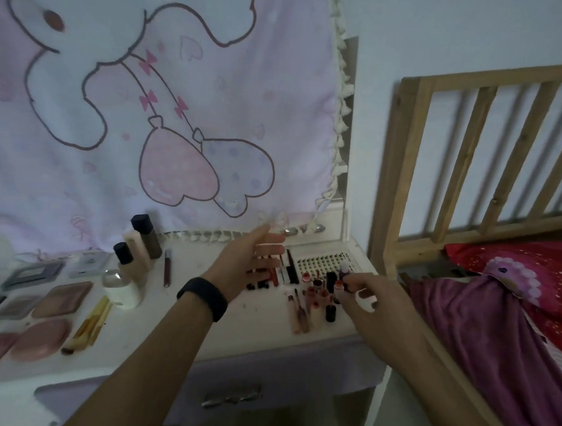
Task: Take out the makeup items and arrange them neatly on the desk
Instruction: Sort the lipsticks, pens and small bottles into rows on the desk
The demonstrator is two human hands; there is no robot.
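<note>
My left arm reaches forward over the white desk (176, 324), a black wristband (203, 295) round the wrist. My left hand (254, 263) hovers palm toward the right, its fingers straight and spread, holding nothing, above a row of dark and red lipsticks (276, 274) lying near the back edge.

My right arm comes in over the desk's right edge. My right hand (369, 302) has its fingers curled and seems to pinch a small tube with a reddish cap (338, 287) at the fingertips, though blur hides the exact grip. The two hands are apart, neither touching the other.

Just below that tube, a cluster of small lip glosses and lipsticks in pink, red and black (314, 299) lies and stands near the right edge. A white plastic grid organiser (319, 263) sits in the back right corner.

Toward the left edge lie pink and beige compacts and palettes (60, 299), yellow-handled brushes (93, 323) and foundation bottles with black caps (134, 247).
</note>
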